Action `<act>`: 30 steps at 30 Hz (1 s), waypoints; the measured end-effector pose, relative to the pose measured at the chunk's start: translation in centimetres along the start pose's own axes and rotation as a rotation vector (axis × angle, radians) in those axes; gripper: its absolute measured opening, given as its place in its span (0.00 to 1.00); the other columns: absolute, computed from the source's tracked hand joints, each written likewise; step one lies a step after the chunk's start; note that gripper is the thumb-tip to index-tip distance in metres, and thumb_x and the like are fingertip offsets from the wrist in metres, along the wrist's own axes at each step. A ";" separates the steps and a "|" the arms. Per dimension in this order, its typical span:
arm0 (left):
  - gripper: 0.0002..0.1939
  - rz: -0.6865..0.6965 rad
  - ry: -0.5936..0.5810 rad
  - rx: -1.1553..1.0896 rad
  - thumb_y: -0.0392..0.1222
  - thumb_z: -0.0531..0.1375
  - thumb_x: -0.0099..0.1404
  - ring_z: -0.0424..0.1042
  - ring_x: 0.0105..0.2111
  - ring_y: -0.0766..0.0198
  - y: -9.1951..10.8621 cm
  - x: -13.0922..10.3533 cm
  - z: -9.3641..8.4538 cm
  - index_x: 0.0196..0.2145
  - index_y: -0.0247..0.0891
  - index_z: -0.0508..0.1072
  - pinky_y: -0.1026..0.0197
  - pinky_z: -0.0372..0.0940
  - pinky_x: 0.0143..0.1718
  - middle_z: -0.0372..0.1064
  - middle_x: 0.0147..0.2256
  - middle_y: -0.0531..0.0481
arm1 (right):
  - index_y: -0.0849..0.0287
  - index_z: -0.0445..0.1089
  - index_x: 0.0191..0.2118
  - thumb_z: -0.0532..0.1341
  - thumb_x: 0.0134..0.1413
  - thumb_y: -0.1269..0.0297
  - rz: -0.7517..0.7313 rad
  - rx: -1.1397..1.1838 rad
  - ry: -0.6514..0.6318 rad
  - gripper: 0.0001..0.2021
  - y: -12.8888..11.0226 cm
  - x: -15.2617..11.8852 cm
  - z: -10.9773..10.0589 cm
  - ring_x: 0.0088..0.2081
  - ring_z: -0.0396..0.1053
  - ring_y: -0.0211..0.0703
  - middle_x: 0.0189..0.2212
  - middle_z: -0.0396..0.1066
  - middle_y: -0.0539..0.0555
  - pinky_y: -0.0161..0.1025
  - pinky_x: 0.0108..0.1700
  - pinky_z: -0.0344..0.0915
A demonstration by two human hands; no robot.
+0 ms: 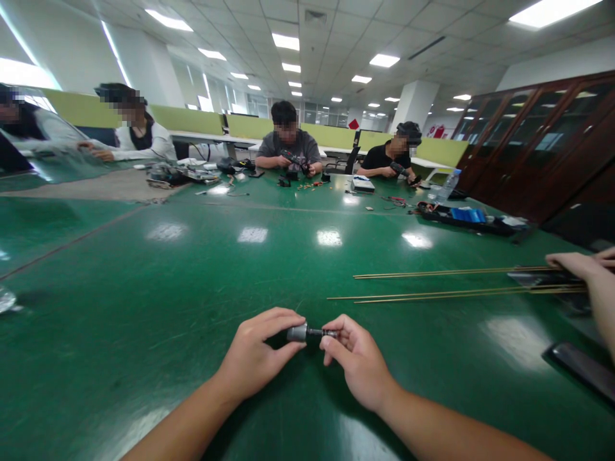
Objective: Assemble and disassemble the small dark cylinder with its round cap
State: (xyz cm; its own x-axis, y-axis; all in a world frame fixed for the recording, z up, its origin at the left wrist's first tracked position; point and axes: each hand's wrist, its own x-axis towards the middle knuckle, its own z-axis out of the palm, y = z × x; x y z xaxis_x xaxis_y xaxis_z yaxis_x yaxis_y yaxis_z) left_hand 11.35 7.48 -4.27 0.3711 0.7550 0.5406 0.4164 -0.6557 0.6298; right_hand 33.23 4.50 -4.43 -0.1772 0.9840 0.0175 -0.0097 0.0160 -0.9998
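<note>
A grey metal cylinder with a thin dark shaft is held sideways over the green table, near the bottom centre. My left hand grips the cylinder between thumb and fingers from the left. On the right, my right hand pinches the far end of the shaft, its fingers curled and partly hiding that end. The two hands are a short gap apart, with the shaft's middle bare between them.
Several thin brass rods lie at the right, near another person's hand. A dark flat object rests at the right edge. Across the table, people work among tools, a white box, a black tray and a bottle.
</note>
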 end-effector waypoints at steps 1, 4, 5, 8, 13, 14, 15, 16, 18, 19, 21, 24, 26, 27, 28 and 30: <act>0.16 0.000 0.000 0.002 0.36 0.67 0.62 0.75 0.44 0.63 0.0 0.0 0.0 0.47 0.46 0.76 0.61 0.69 0.47 0.75 0.44 0.51 | 0.60 0.67 0.39 0.63 0.60 0.63 -0.001 0.003 -0.001 0.07 0.0 0.0 0.0 0.28 0.68 0.38 0.28 0.69 0.48 0.36 0.34 0.63; 0.16 -0.006 -0.002 0.007 0.36 0.67 0.62 0.75 0.44 0.63 0.0 0.0 0.0 0.47 0.47 0.76 0.61 0.69 0.47 0.75 0.44 0.52 | 0.60 0.67 0.39 0.63 0.60 0.63 -0.006 0.010 0.000 0.07 0.0 0.0 0.0 0.28 0.68 0.38 0.29 0.69 0.49 0.36 0.34 0.62; 0.16 -0.008 -0.004 0.008 0.36 0.67 0.62 0.75 0.44 0.64 0.0 0.0 -0.1 0.47 0.47 0.76 0.61 0.69 0.47 0.75 0.44 0.52 | 0.60 0.67 0.39 0.63 0.60 0.63 -0.007 0.011 0.001 0.07 0.0 0.0 0.0 0.28 0.68 0.38 0.29 0.69 0.49 0.36 0.34 0.62; 0.16 -0.009 -0.004 0.007 0.36 0.67 0.61 0.75 0.44 0.63 0.1 0.0 -0.1 0.47 0.47 0.76 0.61 0.69 0.47 0.75 0.44 0.52 | 0.60 0.67 0.39 0.63 0.59 0.63 -0.005 0.012 0.002 0.07 0.0 0.0 -0.1 0.28 0.68 0.39 0.28 0.69 0.49 0.37 0.34 0.62; 0.16 -0.003 -0.002 0.001 0.36 0.67 0.61 0.75 0.44 0.63 0.0 0.0 -0.1 0.47 0.46 0.76 0.61 0.70 0.47 0.75 0.44 0.50 | 0.60 0.67 0.39 0.64 0.59 0.62 -0.003 0.018 0.006 0.07 0.0 0.1 0.0 0.28 0.68 0.39 0.29 0.69 0.49 0.38 0.34 0.62; 0.16 -0.002 -0.003 0.001 0.36 0.67 0.62 0.75 0.44 0.62 0.0 0.0 -0.1 0.47 0.45 0.76 0.61 0.70 0.47 0.75 0.44 0.50 | 0.60 0.67 0.39 0.64 0.59 0.62 -0.004 0.017 0.008 0.07 0.0 0.1 0.0 0.28 0.68 0.39 0.29 0.69 0.49 0.38 0.34 0.62; 0.16 -0.002 -0.004 0.003 0.36 0.67 0.62 0.75 0.44 0.62 -0.1 0.0 -0.2 0.47 0.45 0.76 0.60 0.70 0.47 0.75 0.44 0.50 | 0.60 0.67 0.39 0.64 0.59 0.62 -0.005 0.017 0.008 0.07 0.0 0.1 0.0 0.28 0.68 0.39 0.29 0.69 0.49 0.38 0.34 0.62; 0.16 -0.003 -0.004 0.007 0.36 0.67 0.62 0.75 0.44 0.62 -0.1 0.0 -0.2 0.47 0.45 0.76 0.60 0.70 0.47 0.75 0.44 0.50 | 0.60 0.67 0.39 0.64 0.59 0.62 -0.005 0.019 0.009 0.07 0.0 0.1 0.0 0.28 0.68 0.39 0.29 0.69 0.49 0.38 0.34 0.62; 0.15 -0.006 -0.002 0.012 0.36 0.67 0.62 0.75 0.44 0.62 0.0 0.0 -0.3 0.47 0.45 0.76 0.60 0.70 0.47 0.75 0.44 0.49 | 0.60 0.67 0.39 0.64 0.60 0.62 -0.004 0.025 0.014 0.08 0.0 0.1 0.0 0.28 0.68 0.39 0.29 0.69 0.49 0.38 0.34 0.62; 0.15 -0.007 -0.002 0.013 0.36 0.67 0.62 0.75 0.44 0.62 0.0 0.0 -0.3 0.47 0.45 0.76 0.60 0.70 0.47 0.75 0.44 0.49 | 0.60 0.67 0.39 0.64 0.60 0.62 -0.001 0.027 0.016 0.08 0.0 0.1 0.0 0.28 0.68 0.39 0.29 0.69 0.49 0.38 0.35 0.63; 0.15 -0.006 -0.002 0.012 0.36 0.66 0.62 0.75 0.44 0.62 0.0 0.0 -0.3 0.47 0.45 0.76 0.60 0.70 0.47 0.75 0.44 0.49 | 0.60 0.67 0.39 0.64 0.60 0.62 0.001 0.029 0.017 0.08 0.0 0.0 0.0 0.28 0.68 0.39 0.29 0.69 0.49 0.38 0.35 0.62; 0.15 -0.004 0.000 0.010 0.36 0.66 0.62 0.75 0.44 0.62 0.0 0.0 -0.3 0.47 0.45 0.76 0.60 0.70 0.47 0.75 0.44 0.50 | 0.60 0.67 0.39 0.64 0.60 0.61 -0.001 0.033 0.014 0.08 0.1 0.1 -0.1 0.28 0.68 0.39 0.29 0.69 0.50 0.38 0.34 0.62; 0.16 -0.002 0.005 0.007 0.37 0.67 0.62 0.75 0.44 0.62 -0.1 0.0 -0.3 0.48 0.46 0.76 0.60 0.70 0.46 0.75 0.44 0.50 | 0.60 0.67 0.39 0.64 0.59 0.61 -0.003 0.039 0.013 0.08 0.2 0.2 -0.1 0.28 0.68 0.39 0.30 0.70 0.50 0.38 0.34 0.62; 0.16 -0.001 0.005 0.007 0.37 0.67 0.62 0.75 0.44 0.62 -0.1 0.0 -0.3 0.48 0.46 0.76 0.60 0.70 0.47 0.75 0.44 0.50 | 0.60 0.67 0.39 0.64 0.59 0.61 -0.004 0.041 0.014 0.08 0.2 0.2 0.0 0.28 0.68 0.39 0.30 0.70 0.50 0.38 0.34 0.62; 0.16 -0.002 0.004 0.006 0.37 0.67 0.62 0.75 0.44 0.62 -0.1 0.0 -0.3 0.47 0.46 0.76 0.60 0.70 0.47 0.75 0.44 0.50 | 0.60 0.67 0.38 0.64 0.59 0.61 -0.004 0.043 0.016 0.08 0.2 0.2 0.0 0.28 0.68 0.39 0.30 0.70 0.50 0.39 0.34 0.62; 0.15 -0.008 0.003 0.008 0.37 0.67 0.62 0.75 0.44 0.62 0.0 0.1 -0.4 0.47 0.46 0.76 0.60 0.70 0.47 0.75 0.44 0.50 | 0.60 0.67 0.38 0.64 0.59 0.60 -0.002 0.049 0.018 0.09 0.1 0.2 0.0 0.28 0.69 0.40 0.30 0.70 0.50 0.39 0.34 0.62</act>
State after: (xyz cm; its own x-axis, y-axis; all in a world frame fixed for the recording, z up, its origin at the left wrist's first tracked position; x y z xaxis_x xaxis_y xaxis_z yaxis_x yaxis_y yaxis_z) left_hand 11.06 7.56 -4.07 0.3657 0.7602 0.5370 0.4255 -0.6497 0.6299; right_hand 33.19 4.69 -4.49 -0.1590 0.9871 0.0193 -0.0584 0.0102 -0.9982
